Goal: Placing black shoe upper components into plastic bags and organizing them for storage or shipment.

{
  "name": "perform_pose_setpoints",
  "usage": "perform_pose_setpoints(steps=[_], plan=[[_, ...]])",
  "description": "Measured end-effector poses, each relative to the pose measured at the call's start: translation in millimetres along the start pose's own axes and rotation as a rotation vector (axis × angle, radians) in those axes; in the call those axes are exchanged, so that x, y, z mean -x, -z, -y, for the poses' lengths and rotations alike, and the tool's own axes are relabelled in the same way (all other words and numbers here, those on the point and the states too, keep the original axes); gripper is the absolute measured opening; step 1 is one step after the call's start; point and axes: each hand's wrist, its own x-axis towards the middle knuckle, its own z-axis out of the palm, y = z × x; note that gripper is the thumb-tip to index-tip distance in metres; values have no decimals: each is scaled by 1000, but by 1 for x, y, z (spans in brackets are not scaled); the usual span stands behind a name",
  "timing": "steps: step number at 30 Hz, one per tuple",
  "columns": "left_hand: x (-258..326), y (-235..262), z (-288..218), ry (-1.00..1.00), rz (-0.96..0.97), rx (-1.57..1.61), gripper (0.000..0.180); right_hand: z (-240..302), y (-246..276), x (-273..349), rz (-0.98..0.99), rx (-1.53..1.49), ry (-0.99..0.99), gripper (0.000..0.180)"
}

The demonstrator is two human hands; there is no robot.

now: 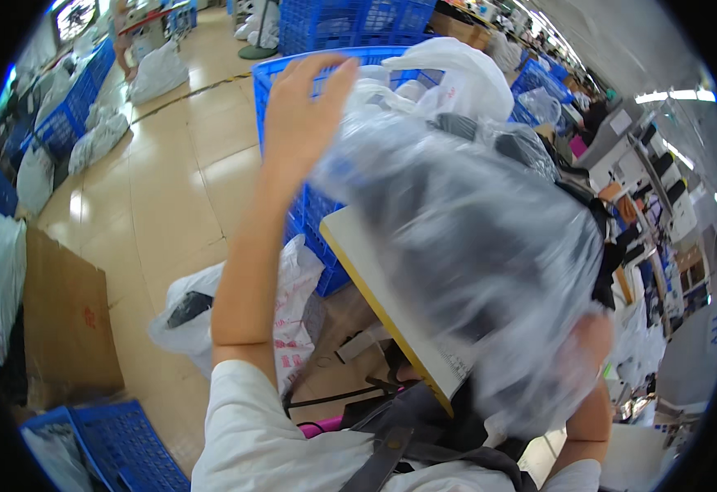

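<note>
A large clear plastic bag (473,238) with dark contents spreads across the middle, smeared by motion. At its lower right end is my right hand (588,344), blurred and partly covered by the plastic; it seems to grip the bag. My left hand (305,107) is raised by the bag's upper left end, over the rim of a blue plastic crate (264,90). Its fingers are stretched out and partly apart, and nothing shows in them. Beneath the bag lies a white tabletop with a yellow edge (375,303). White plastic bags (457,74) fill the crate.
On the floor at left sit a white bag with red print (293,344), a brown cardboard box (71,320) and a blue crate (129,451). More blue crates (350,25) stand at the back. Cluttered workbenches (654,213) run along the right.
</note>
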Motion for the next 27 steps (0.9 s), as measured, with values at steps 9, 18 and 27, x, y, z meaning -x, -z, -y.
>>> perform_pose_setpoints(steps=[9,18,27], plan=[[51,-30,82,493,580,232,61,111,66,-30,-62,-662,401,9],[48,-6,11,534,634,332,59,148,80,3,94,-857,277,7],[46,7,-26,381,611,318,67,174,67,44,-297,-770,553,27]])
